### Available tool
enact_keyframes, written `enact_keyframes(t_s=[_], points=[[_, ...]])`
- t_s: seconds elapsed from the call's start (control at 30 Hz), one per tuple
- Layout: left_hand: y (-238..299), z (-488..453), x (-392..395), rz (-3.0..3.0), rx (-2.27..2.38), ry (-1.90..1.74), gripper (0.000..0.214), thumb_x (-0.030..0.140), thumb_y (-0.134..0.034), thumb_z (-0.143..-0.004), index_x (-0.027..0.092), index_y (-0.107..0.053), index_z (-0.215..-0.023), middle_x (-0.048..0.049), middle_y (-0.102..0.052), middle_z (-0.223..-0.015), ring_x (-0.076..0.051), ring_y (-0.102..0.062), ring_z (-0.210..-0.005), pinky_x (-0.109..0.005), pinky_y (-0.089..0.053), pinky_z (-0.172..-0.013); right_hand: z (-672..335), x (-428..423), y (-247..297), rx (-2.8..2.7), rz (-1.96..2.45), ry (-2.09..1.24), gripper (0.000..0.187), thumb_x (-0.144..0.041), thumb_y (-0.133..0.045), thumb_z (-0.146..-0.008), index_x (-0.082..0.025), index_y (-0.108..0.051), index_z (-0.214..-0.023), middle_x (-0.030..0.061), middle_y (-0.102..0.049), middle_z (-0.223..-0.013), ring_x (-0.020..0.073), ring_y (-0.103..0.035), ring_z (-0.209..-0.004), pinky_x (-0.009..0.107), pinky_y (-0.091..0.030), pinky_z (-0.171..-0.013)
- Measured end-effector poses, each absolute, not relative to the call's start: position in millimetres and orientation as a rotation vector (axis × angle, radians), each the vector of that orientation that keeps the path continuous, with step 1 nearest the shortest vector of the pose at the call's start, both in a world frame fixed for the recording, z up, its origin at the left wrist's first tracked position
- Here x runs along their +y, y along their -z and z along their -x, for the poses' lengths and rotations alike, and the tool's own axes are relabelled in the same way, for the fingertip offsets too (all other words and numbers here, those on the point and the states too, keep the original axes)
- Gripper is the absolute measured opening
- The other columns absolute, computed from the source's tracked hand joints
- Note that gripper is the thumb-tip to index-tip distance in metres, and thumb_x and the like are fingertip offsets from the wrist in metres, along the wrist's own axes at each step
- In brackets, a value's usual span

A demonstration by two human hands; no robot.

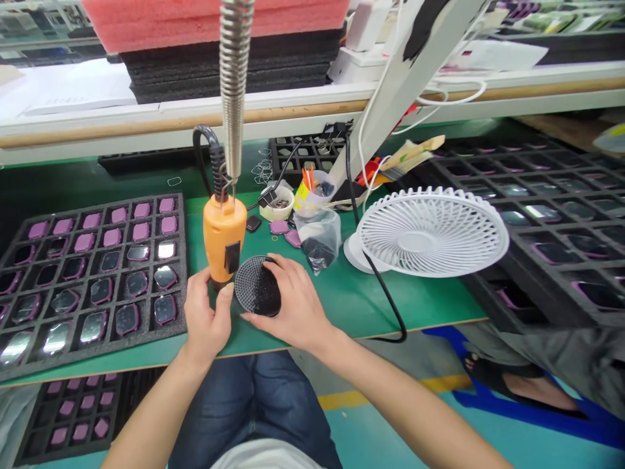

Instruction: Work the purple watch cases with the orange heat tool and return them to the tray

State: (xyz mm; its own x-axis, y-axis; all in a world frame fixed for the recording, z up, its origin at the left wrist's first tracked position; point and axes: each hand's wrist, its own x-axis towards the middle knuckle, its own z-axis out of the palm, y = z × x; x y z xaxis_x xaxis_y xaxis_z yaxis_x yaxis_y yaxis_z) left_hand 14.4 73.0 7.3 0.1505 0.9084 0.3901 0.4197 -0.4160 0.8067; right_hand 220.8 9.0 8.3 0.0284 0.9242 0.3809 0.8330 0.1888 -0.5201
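Note:
My right hand (288, 303) lies over a round black dish (254, 281) with a dotted surface holding a heap of tiny dark screws, its fingers curled around the dish's right side. My left hand (205, 312) is closed low on an orange electric screwdriver (223, 238), which hangs upright from a metal coil spring (233, 85). Both hands are over the green mat (342, 299) near the bench's front edge.
A black foam tray (14, 371) of pink-rimmed watch cases lies at left, another tray below the bench. A white fan (432, 231) with a black cable lies right of my hands, with a plastic bag, tape roll and cup behind. Dark trays fill the right. Another person's sandalled foot shows at lower right.

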Motion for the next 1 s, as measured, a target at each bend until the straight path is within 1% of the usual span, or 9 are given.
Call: enact_keyframes(t_s=[0.1, 0.3, 0.47, 0.73, 0.87, 1.0], points=[[-8, -14, 73, -1.902, 1.269, -1.221, 0.045, 0.061, -0.061, -0.108, 0.022, -0.067, -0.131, -0.0135, -0.077, -0.123, -0.03, -0.072, -0.113, -0.045, -0.055, -0.102, -220, 9, -8, -1.786, 1.657, -0.156, 0.103, -0.069, -0.089, -0.076, -0.024, -0.047, -0.158, 0.0231, -0.06, -0.164, 0.0439, -0.06, -0.148, 0.071, -0.055, -0.12], [-10, -14, 73, -1.919, 1.262, -1.211, 0.046, 0.06, -0.061, -0.109, 0.022, -0.067, -0.133, -0.014, -0.078, -0.125, -0.03, -0.072, -0.114, -0.046, -0.054, -0.102, -231, 12, -11, -1.77, 1.63, -0.106, 0.101, -0.073, -0.086, -0.078, -0.023, -0.048, -0.157, 0.023, -0.06, -0.163, 0.0421, -0.059, -0.15, 0.069, -0.053, -0.124], [-11, -15, 72, -1.938, 1.263, -1.215, 0.047, 0.061, -0.059, -0.11, 0.022, -0.068, -0.133, -0.0138, -0.078, -0.124, -0.03, -0.072, -0.115, -0.046, -0.055, -0.103, -243, 16, -17, -1.721, 1.663, -0.072, 0.101, -0.071, -0.086, -0.08, -0.024, -0.045, -0.16, 0.0233, -0.058, -0.165, 0.044, -0.054, -0.155, 0.073, -0.048, -0.127], [-11, -15, 72, -1.954, 1.264, -1.2, 0.047, 0.063, -0.057, -0.11, 0.022, -0.067, -0.132, -0.014, -0.077, -0.125, -0.03, -0.073, -0.115, -0.046, -0.056, -0.102, -235, 14, -13, -1.766, 1.665, -0.158, 0.102, -0.074, -0.087, -0.076, -0.024, -0.049, -0.157, 0.0222, -0.061, -0.163, 0.0434, -0.06, -0.151, 0.071, -0.053, -0.123], [-12, -15, 72, -1.959, 1.251, -1.206, 0.045, 0.061, -0.058, -0.11, 0.022, -0.067, -0.131, -0.0131, -0.078, -0.123, -0.029, -0.073, -0.112, -0.045, -0.056, -0.101, -228, 15, -11, -1.756, 1.699, -0.192, 0.1, -0.074, -0.087, -0.076, -0.023, -0.052, -0.153, 0.0222, -0.065, -0.157, 0.043, -0.063, -0.146, 0.068, -0.056, -0.12], [-14, -15, 72, -1.961, 1.247, -1.215, 0.044, 0.061, -0.06, -0.11, 0.022, -0.068, -0.129, -0.0128, -0.078, -0.123, -0.029, -0.073, -0.112, -0.046, -0.056, -0.102, -218, 17, -9, -1.76, 1.781, -0.216, 0.096, -0.068, -0.09, -0.074, -0.022, -0.055, -0.15, 0.0226, -0.067, -0.149, 0.0449, -0.066, -0.137, 0.07, -0.058, -0.115]])
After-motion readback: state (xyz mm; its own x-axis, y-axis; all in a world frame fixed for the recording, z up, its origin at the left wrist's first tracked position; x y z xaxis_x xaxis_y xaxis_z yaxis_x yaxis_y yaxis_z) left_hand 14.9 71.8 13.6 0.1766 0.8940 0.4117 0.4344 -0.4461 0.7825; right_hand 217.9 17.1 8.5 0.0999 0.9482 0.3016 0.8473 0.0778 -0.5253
